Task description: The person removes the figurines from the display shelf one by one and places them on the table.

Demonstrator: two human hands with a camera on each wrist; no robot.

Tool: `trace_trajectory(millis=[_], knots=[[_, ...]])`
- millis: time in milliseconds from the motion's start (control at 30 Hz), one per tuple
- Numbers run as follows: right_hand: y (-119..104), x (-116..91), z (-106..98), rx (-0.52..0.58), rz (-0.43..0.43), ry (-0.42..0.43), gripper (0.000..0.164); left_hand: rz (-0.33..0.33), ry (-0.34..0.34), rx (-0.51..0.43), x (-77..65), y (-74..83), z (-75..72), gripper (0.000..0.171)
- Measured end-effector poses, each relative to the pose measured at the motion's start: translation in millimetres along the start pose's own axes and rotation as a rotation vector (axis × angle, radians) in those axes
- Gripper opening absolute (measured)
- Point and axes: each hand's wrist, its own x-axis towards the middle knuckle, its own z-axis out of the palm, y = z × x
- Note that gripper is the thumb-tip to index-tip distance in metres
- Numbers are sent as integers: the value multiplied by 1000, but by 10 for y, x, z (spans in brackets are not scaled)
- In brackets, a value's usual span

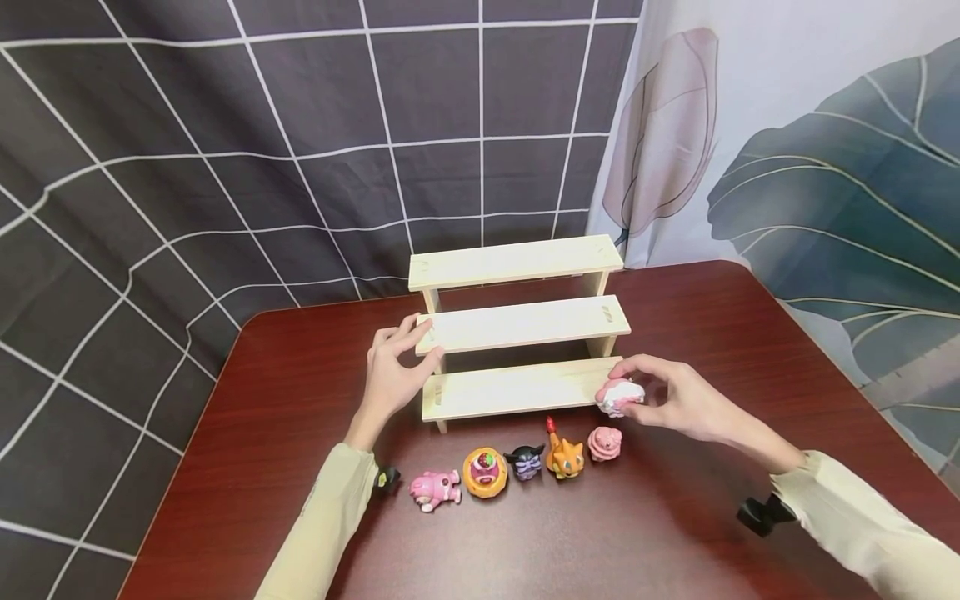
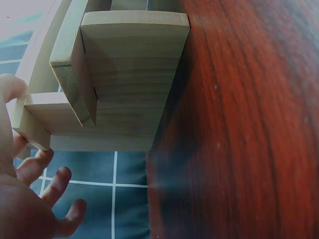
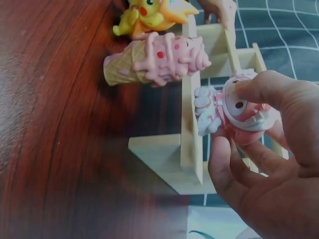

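Observation:
My right hand (image 1: 686,402) holds a pink-and-white figurine (image 3: 244,102) with large dark eyes, pinched between thumb and fingers. It is just above the right end of the lowest step of a pale wooden three-tier display stand (image 1: 517,387). At the other side, my left hand (image 1: 393,367) grips the left end of the middle step by its edges; in the left wrist view its other fingers (image 2: 57,186) stick out loosely. Nearest the right hand on the table is a pink ice-cream-cone figurine (image 3: 169,59).
In front of the stand several figurines form a row: a pink bear (image 1: 435,490), a round orange piece with a cake-like top (image 1: 485,472), a black-and-purple one (image 1: 526,462) and an orange one (image 1: 566,458). The table (image 1: 285,433) is dark red wood. A grid-patterned curtain (image 1: 300,125) hangs behind.

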Motion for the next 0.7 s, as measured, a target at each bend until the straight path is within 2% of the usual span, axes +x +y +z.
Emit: trace_trajectory(millis=[300, 700], knots=[[23, -158, -74, 9, 6, 10, 51, 0, -3, 4, 2, -10, 2, 45], [94, -332, -113, -34, 44, 19, 53, 3, -2, 7, 3, -16, 6, 46]])
